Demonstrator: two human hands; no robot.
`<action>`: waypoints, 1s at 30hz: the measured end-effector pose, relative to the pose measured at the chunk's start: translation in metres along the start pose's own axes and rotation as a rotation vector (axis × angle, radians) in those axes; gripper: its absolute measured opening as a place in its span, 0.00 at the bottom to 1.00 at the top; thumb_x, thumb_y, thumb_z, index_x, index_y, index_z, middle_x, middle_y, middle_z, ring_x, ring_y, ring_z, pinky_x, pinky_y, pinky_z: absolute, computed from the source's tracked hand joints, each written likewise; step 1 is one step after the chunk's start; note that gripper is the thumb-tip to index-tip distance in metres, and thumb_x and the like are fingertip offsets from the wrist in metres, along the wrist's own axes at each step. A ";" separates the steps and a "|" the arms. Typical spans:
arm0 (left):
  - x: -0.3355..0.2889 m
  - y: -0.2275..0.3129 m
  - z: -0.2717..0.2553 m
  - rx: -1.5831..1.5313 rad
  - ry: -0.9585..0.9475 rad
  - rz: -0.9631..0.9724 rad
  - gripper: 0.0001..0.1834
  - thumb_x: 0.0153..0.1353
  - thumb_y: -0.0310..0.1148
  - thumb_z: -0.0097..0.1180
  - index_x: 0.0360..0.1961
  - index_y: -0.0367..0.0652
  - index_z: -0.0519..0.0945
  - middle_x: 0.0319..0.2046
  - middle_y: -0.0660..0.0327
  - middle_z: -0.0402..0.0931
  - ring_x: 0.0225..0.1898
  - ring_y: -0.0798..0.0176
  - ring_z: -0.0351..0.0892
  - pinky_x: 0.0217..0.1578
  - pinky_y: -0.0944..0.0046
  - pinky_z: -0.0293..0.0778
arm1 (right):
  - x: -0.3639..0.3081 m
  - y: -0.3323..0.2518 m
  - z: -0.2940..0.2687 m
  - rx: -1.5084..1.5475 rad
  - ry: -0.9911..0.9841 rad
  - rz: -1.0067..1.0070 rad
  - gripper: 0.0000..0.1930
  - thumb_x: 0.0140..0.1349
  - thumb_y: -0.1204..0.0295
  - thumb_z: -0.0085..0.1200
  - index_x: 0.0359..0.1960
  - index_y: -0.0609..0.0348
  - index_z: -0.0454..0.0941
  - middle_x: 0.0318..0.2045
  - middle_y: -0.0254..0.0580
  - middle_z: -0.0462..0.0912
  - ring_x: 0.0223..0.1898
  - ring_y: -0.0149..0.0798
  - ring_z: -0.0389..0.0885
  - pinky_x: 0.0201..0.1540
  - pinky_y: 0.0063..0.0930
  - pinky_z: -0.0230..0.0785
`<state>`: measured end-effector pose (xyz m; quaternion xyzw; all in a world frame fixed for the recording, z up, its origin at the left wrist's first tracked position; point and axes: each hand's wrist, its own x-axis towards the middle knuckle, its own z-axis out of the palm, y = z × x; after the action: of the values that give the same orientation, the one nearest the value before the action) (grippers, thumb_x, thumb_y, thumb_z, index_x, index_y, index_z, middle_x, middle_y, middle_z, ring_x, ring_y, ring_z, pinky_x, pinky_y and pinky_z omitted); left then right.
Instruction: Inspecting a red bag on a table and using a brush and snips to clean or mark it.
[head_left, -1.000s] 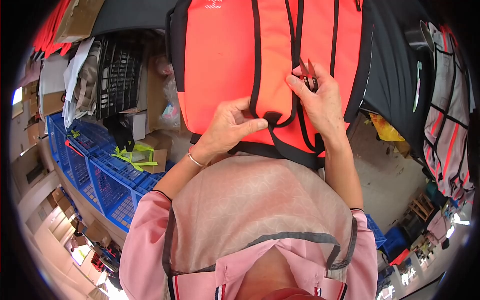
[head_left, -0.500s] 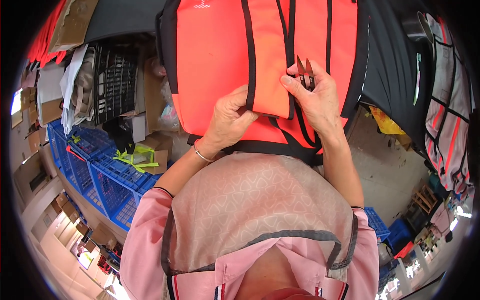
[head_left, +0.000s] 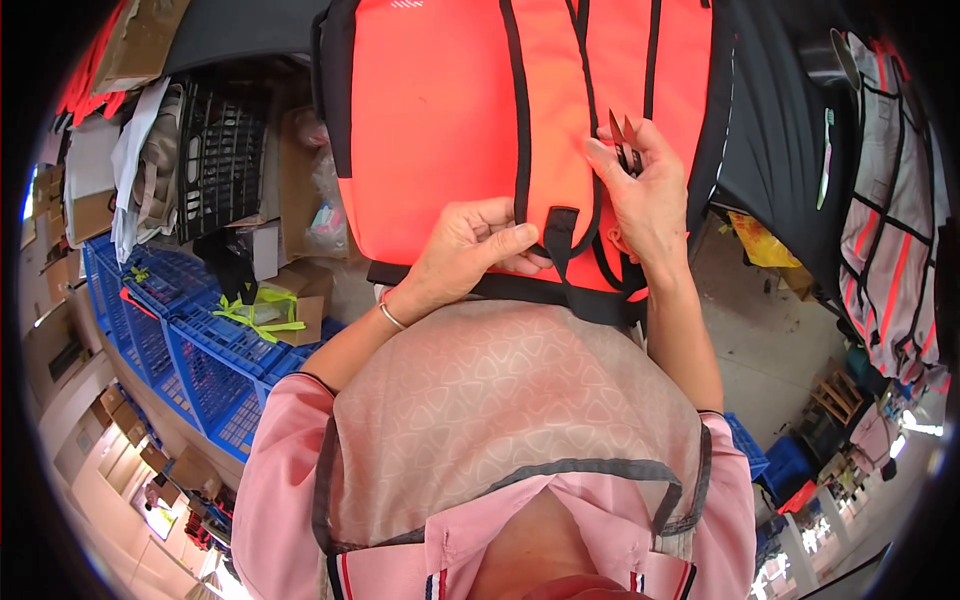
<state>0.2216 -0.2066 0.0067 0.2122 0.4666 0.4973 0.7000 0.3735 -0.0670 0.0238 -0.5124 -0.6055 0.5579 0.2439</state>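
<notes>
A bright coral backpack [head_left: 430, 120] with black edging lies in front of me, its orange shoulder strap [head_left: 556, 110] running down toward my body. My left hand [head_left: 475, 248] is closed on the strap's lower end, thumb on top and fingers underneath. Beside that thumb, a short black webbing tab [head_left: 561, 230] shows on the strap. In my right hand [head_left: 650, 205] is a pair of thread snips [head_left: 628, 150], blades pointing up and away from me and slightly parted. The right fingers curl around the snips' handles, close to the strap's right edge.
Blue plastic crates [head_left: 205, 345] and a black basket [head_left: 222, 165] stand to the left, near a cardboard box [head_left: 305, 283] with yellow-green strips. On the right are dark cloth [head_left: 775, 130], a toothbrush [head_left: 826, 160] and grey bags with coral stripes [head_left: 885, 210].
The strap's lower end has turned over, bringing the black webbing tab into view. My left hand has shifted right along with it. My right hand has moved slightly right, still holding the snips.
</notes>
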 end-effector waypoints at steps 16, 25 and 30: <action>0.005 -0.001 0.001 0.050 0.144 -0.046 0.15 0.70 0.35 0.53 0.44 0.31 0.80 0.37 0.54 0.82 0.35 0.61 0.85 0.37 0.66 0.82 | -0.037 -0.019 -0.054 -0.712 -0.149 -0.524 0.11 0.45 0.84 0.62 0.33 0.61 0.82 0.25 0.43 0.81 0.26 0.43 0.82 0.29 0.30 0.72; 0.007 0.001 0.003 0.032 0.106 -0.041 0.12 0.69 0.36 0.55 0.37 0.35 0.80 0.30 0.59 0.80 0.32 0.64 0.86 0.33 0.69 0.82 | 0.021 0.003 -0.016 -0.622 -0.030 -0.664 0.10 0.49 0.78 0.64 0.35 0.56 0.81 0.29 0.39 0.84 0.30 0.43 0.84 0.30 0.32 0.74; 0.011 -0.002 -0.001 0.002 0.091 -0.065 0.12 0.69 0.35 0.55 0.40 0.35 0.79 0.31 0.60 0.80 0.33 0.64 0.86 0.34 0.69 0.82 | 0.018 0.000 -0.016 -0.625 -0.054 -0.556 0.09 0.50 0.78 0.64 0.34 0.58 0.81 0.27 0.42 0.83 0.30 0.44 0.84 0.30 0.32 0.74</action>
<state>0.2223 -0.1982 0.0000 0.1749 0.5051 0.4830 0.6936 0.3811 -0.0440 0.0230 -0.3642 -0.8671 0.2735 0.2019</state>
